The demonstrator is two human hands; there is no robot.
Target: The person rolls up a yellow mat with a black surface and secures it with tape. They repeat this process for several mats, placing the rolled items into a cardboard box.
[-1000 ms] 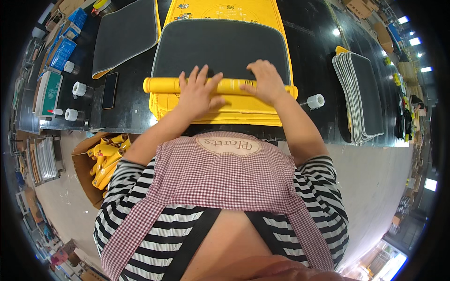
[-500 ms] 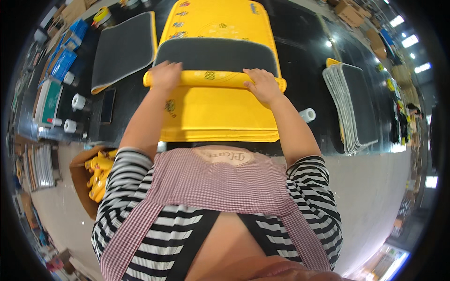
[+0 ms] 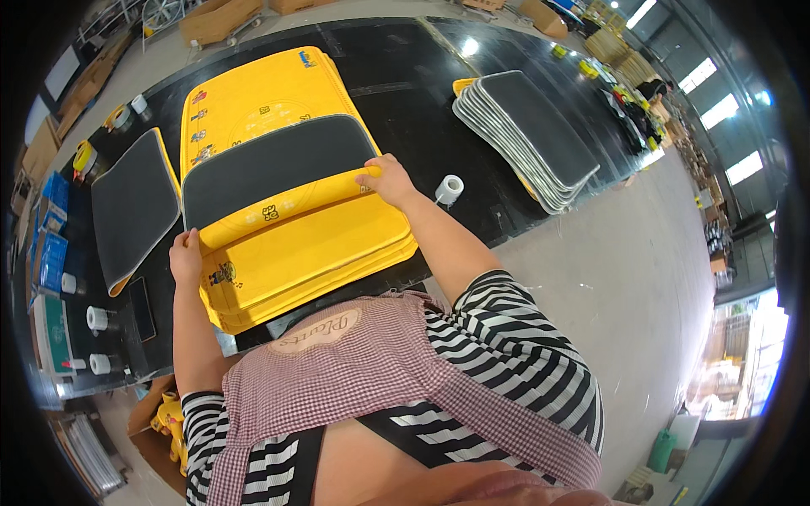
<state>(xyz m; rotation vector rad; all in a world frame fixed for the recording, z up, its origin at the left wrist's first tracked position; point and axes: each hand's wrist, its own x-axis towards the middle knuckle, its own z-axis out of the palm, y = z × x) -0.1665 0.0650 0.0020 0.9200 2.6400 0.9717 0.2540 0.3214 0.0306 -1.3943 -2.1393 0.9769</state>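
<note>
A yellow mat with a dark backing [image 3: 278, 156] lies across a stack of yellow mats [image 3: 312, 261], its dark side up and its near edge curled back into a yellow roll. At the left end of this roll, my left hand [image 3: 186, 255] is closed on the edge, fingers pressed together. My right hand [image 3: 389, 181] pinches the roll's right end between thumb and fingers. Printed cartoon figures run down the left side of the yellow mat surface [image 3: 253, 88] beyond the dark part.
Left of the stack lies another dark-backed mat [image 3: 135, 211], near a phone [image 3: 143, 309] and white rolls [image 3: 97, 319]. To the right are a white roll [image 3: 449, 190] and a pile of dark-backed mats [image 3: 527, 135]. A cardboard box [image 3: 150, 438] with yellow things stands below the table edge.
My hands have moved from the top of the yellow roll out to its two ends and now grip them. The view has turned, so the table appears tilted.
</note>
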